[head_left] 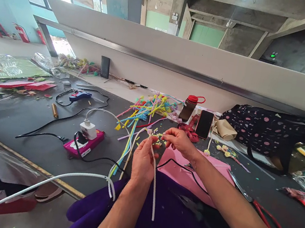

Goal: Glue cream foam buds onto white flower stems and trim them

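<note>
My left hand [143,159] is closed around a white pipe-cleaner stem [153,183] that hangs down over purple fabric [158,223]. The stem's top carries a small pale bud [149,131]. My right hand [178,140] pinches something tiny at that top end, fingers pressed together just right of the left hand's fingertips. Both hands hover above a pink sheet [189,173] on the dark table [24,117]. A bundle of coloured pipe cleaners [143,112] lies just beyond the hands.
A pink power strip [84,142] with plugs and cables sits at the left. A blue glue gun [80,96] lies farther back. A red-capped bottle [189,107], a phone [204,124] and a spotted black bag [271,132] stand behind. Red-handled scissors [265,220] lie at the right.
</note>
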Motion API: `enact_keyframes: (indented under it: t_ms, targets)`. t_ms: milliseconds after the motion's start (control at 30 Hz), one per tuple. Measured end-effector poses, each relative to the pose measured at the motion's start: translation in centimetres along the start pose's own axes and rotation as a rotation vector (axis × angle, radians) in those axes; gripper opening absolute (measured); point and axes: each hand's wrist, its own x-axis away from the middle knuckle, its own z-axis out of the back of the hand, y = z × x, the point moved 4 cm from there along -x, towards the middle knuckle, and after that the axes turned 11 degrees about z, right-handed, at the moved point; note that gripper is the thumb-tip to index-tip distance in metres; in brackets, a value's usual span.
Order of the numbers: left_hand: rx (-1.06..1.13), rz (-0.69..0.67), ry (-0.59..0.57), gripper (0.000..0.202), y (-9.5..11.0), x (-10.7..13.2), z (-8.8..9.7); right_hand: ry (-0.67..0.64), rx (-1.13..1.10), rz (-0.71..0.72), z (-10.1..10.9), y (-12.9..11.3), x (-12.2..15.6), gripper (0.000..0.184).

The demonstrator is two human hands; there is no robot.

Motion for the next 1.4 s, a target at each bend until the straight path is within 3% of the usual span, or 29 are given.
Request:
enact_keyframes:
  t_ms: [200, 500, 633, 800, 900, 1000, 1200, 1400]
  targets:
    - [-0.038, 0.031, -0.034, 0.023, -0.3, 0.2, -0.2, -0.032, -0.093, 0.0, 0.1, -0.2, 0.6, 0.007]
    - [-0.081, 0.099, -0.201, 0.019, -0.9, 0.0, -0.9, -0.064, -0.148, 0.03, -0.2, -2.5, 1.3, 0.01]
    - [-0.081, 0.094, -0.169, 0.02, -1.0, -0.1, -0.9, 0.045, -0.162, 0.065, 1.0, -2.7, 0.8, 0.013]
    - [-0.046, 0.053, -0.105, 0.021, -0.8, -0.6, -0.5, 0.293, -0.158, 0.136, 3.9, -2.6, -0.1, 0.017]
    - [-0.086, 0.022, -0.043, 0.024, -0.8, -0.9, 0.0, 0.345, -0.132, 0.155, 4.5, -2.3, -0.1, 0.018]
    - [-0.135, -0.012, -0.012, 0.023, -0.5, -1.1, 0.2, 0.284, -0.091, 0.144, 3.4, -1.9, 0.5, 0.017]
    - [-0.131, -0.012, -0.074, 0.027, -0.1, -0.9, -0.3, 0.118, -0.022, 0.132, 0.5, -1.5, 1.6, 0.013]
    - [-0.086, 0.025, -0.095, 0.023, -0.1, -0.5, -0.5, 0.027, 0.033, 0.104, 0.9, -1.5, 2.6, 0.013]
